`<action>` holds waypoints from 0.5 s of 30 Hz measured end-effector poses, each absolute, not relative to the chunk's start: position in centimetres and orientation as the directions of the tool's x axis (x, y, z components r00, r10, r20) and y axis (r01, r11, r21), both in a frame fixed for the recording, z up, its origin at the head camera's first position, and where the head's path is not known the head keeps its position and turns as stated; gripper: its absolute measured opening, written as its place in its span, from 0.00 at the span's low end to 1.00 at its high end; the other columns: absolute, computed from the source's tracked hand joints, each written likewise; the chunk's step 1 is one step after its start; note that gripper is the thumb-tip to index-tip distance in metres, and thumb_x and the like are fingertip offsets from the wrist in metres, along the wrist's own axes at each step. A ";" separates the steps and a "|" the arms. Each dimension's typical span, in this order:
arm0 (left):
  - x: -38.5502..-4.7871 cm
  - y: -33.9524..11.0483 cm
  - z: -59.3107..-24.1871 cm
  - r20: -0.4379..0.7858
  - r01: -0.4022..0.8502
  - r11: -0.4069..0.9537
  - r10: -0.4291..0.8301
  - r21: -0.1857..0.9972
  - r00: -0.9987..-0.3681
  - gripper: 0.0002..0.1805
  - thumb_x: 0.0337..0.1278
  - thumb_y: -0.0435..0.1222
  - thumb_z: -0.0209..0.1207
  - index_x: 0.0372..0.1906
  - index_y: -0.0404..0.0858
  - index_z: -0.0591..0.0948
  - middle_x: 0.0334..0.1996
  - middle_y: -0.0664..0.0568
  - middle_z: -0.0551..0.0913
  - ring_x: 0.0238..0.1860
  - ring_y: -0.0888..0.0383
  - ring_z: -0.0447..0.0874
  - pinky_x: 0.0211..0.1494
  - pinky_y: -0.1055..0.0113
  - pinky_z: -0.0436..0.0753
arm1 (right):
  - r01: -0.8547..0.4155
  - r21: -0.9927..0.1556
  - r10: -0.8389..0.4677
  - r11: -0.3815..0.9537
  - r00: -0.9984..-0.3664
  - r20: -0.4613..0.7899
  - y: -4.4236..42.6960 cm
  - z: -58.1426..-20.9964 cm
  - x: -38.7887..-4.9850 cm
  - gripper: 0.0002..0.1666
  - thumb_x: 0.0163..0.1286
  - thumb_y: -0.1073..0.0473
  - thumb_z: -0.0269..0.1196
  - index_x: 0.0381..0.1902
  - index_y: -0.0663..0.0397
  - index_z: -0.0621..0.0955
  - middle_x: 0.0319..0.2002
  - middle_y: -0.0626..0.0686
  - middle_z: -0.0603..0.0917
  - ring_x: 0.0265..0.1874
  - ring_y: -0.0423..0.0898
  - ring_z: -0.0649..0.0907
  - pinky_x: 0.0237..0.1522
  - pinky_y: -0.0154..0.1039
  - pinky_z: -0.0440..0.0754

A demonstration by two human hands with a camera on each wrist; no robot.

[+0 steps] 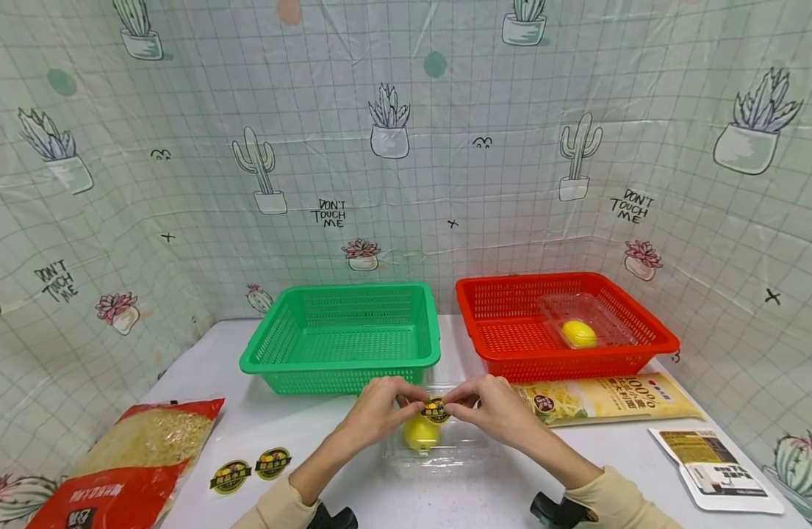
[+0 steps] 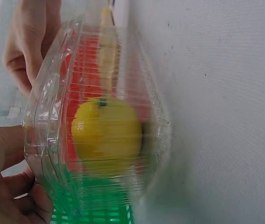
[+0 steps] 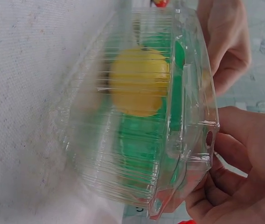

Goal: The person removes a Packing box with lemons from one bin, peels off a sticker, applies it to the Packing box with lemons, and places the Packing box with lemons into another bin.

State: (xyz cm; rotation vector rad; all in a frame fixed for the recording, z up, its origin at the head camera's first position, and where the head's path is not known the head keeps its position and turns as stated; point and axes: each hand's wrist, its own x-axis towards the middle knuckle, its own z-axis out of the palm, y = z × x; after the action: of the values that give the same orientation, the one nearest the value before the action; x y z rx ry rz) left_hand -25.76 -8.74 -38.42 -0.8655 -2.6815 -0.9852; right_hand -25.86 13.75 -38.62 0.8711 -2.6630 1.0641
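A clear plastic box with a ridged base stands on the white table in front of me. Inside lies a yellow lemon, also visible through the wall in the left wrist view and right wrist view. Over the lid, a round black-and-gold label sticker is between my hands. My left hand pinches its left edge with thumb and fingertips; my right hand pinches the right edge. Whether the sticker's underside touches the lid is hard to see.
Behind the box are a green basket and a red basket containing another clear box with a lemon. Two more stickers and a red grain bag lie left. A noodle pack and white pouch lie right.
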 end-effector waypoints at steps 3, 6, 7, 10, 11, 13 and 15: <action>-25.7 -8.8 -38.4 0.328 0.576 0.625 0.475 0.526 -0.816 0.08 0.59 0.34 0.64 0.42 0.42 0.89 0.35 0.55 0.89 0.29 0.69 0.78 0.50 0.61 0.70 | -0.574 -0.577 -0.474 0.582 -0.815 0.334 13.7 -38.5 -25.8 0.04 0.63 0.58 0.69 0.34 0.49 0.89 0.28 0.43 0.88 0.24 0.29 0.78 0.26 0.27 0.77; -25.8 -8.8 -38.4 0.330 0.587 0.628 0.488 0.510 -0.808 0.08 0.59 0.34 0.64 0.42 0.42 0.89 0.34 0.55 0.88 0.29 0.69 0.78 0.48 0.63 0.70 | -0.581 -0.564 -0.483 0.587 -0.810 0.333 13.6 -38.4 -25.8 0.04 0.63 0.58 0.69 0.35 0.48 0.90 0.27 0.42 0.87 0.23 0.29 0.77 0.25 0.27 0.75; -25.8 -8.7 -38.4 0.329 0.591 0.630 0.493 0.504 -0.806 0.08 0.59 0.34 0.64 0.42 0.42 0.89 0.33 0.55 0.88 0.29 0.69 0.77 0.47 0.64 0.70 | -0.586 -0.559 -0.487 0.588 -0.807 0.334 13.6 -38.4 -25.8 0.04 0.63 0.58 0.69 0.35 0.48 0.90 0.27 0.41 0.87 0.23 0.29 0.76 0.25 0.27 0.75; -25.8 -8.6 -38.4 0.328 0.601 0.634 0.505 0.487 -0.798 0.09 0.58 0.34 0.64 0.42 0.43 0.89 0.31 0.56 0.87 0.30 0.68 0.77 0.44 0.67 0.69 | -0.603 -0.522 -0.500 0.604 -0.796 0.341 13.4 -38.5 -25.8 0.05 0.62 0.58 0.69 0.37 0.47 0.90 0.26 0.40 0.85 0.22 0.28 0.74 0.24 0.27 0.73; -25.8 -8.6 -38.4 0.328 0.603 0.636 0.507 0.481 -0.797 0.09 0.58 0.35 0.65 0.42 0.44 0.89 0.30 0.57 0.87 0.30 0.68 0.77 0.44 0.68 0.69 | -0.608 -0.506 -0.504 0.612 -0.793 0.343 13.3 -38.5 -25.8 0.06 0.62 0.58 0.69 0.37 0.47 0.90 0.26 0.40 0.84 0.22 0.28 0.73 0.23 0.27 0.72; -25.8 -8.5 -38.4 0.331 0.606 0.639 0.509 0.473 -0.795 0.09 0.57 0.35 0.65 0.43 0.45 0.89 0.29 0.57 0.86 0.31 0.66 0.76 0.42 0.70 0.69 | -0.613 -0.477 -0.505 0.630 -0.790 0.347 13.1 -38.6 -25.9 0.07 0.62 0.58 0.69 0.38 0.46 0.90 0.24 0.39 0.81 0.21 0.29 0.71 0.23 0.27 0.71; -25.8 -8.5 -38.4 0.336 0.606 0.645 0.505 0.465 -0.795 0.09 0.57 0.36 0.66 0.43 0.45 0.89 0.29 0.57 0.85 0.31 0.63 0.76 0.40 0.72 0.69 | -0.612 -0.451 -0.501 0.650 -0.791 0.351 13.0 -38.6 -25.9 0.07 0.62 0.57 0.69 0.39 0.45 0.90 0.23 0.38 0.79 0.20 0.29 0.70 0.22 0.27 0.70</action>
State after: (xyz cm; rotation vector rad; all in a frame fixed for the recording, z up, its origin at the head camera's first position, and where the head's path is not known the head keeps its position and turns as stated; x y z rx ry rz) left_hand -25.78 -8.48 -38.42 -0.9162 -2.6874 -0.8554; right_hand -25.88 13.01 -38.63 0.9123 -2.6726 0.8380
